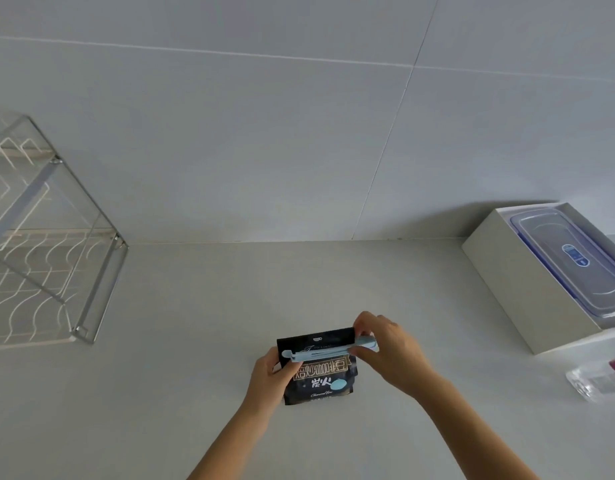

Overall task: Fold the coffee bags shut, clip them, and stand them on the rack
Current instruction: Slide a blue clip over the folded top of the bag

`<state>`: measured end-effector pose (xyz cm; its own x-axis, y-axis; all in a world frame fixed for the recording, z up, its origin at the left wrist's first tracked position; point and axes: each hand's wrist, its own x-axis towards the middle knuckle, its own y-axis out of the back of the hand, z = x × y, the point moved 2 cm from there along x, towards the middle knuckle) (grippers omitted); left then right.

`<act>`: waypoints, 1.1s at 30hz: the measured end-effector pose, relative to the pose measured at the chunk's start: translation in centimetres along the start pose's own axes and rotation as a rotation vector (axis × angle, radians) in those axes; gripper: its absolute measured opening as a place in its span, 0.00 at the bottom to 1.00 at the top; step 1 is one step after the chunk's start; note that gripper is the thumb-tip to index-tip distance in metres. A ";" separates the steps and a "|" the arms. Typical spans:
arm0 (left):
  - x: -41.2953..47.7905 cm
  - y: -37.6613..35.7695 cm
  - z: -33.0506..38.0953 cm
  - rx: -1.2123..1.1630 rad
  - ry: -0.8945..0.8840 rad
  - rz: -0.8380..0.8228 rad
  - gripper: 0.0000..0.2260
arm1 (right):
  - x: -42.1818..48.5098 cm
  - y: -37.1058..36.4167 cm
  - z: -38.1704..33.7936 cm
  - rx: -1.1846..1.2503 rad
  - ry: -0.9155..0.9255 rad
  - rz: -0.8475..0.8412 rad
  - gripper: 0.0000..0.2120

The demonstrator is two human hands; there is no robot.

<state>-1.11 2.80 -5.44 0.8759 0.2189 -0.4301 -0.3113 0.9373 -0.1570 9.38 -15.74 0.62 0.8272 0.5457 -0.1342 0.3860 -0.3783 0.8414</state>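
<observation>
A black coffee bag with gold lettering stands upright on the pale counter, near its front middle. A light blue clip lies across the bag just below its top edge. My left hand grips the bag's left side, thumb by the clip's hinge end. My right hand pinches the clip's right end at the bag's top right corner. The clear two-shelf rack with metal posts stands at the far left against the wall, with no bag on the shelves in view.
A white open box holding a clear lidded plastic container sits at the right by the wall. A clear glass item lies at the right edge. The tiled wall rises behind the counter.
</observation>
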 end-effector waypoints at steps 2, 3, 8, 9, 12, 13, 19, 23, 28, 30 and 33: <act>0.0 0.1 -0.1 0.004 -0.009 -0.004 0.10 | 0.0 -0.6 -0.5 0.005 0.004 -0.011 0.13; 0.0 0.2 -0.1 0.007 -0.013 -0.006 0.10 | 0.0 -0.8 -0.6 0.030 -0.004 -0.008 0.14; 0.0 0.0 -0.2 0.076 -0.047 -0.035 0.12 | 0.5 -0.2 -1.0 0.148 0.001 -0.019 0.21; 0.0 -0.1 -0.1 0.078 -0.054 -0.042 0.12 | 0.7 0.0 -1.3 0.104 0.033 -0.047 0.23; 0.1 0.0 0.0 0.079 -0.081 -0.039 0.11 | 1.2 -0.2 -2.6 -0.102 0.143 -0.084 0.22; 0.1 0.0 0.1 0.088 -0.089 -0.034 0.11 | 1.4 -0.3 -3.1 -0.168 0.183 -0.085 0.21; 0.2 -0.2 -0.1 0.185 -0.179 0.019 0.08 | 2.1 -2.0 -6.8 -0.299 0.342 -0.151 0.16; -0.1 -0.3 0.0 0.232 -0.213 0.019 0.08 | 2.6 -3.9 -8.6 -0.224 0.353 -0.141 0.15; -0.3 -0.2 0.5 0.284 -0.226 0.020 0.23 | 2.7 -5.1 -9.3 -0.158 0.356 -0.083 0.09; -0.4 -0.1 0.5 0.284 -0.200 0.013 0.22 | 2.6 -5.3 -9.3 -0.148 0.346 -0.067 0.07; -0.3 0.2 0.4 0.275 -0.116 -0.036 0.10 | 2.4 -5.5 -9.3 -0.157 0.339 -0.043 0.07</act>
<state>-1.26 3.03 -5.00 0.9257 0.1991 -0.3215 -0.1819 0.9798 0.0831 5.41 -5.41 0.51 0.6188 0.7854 -0.0124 0.3283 -0.2442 0.9125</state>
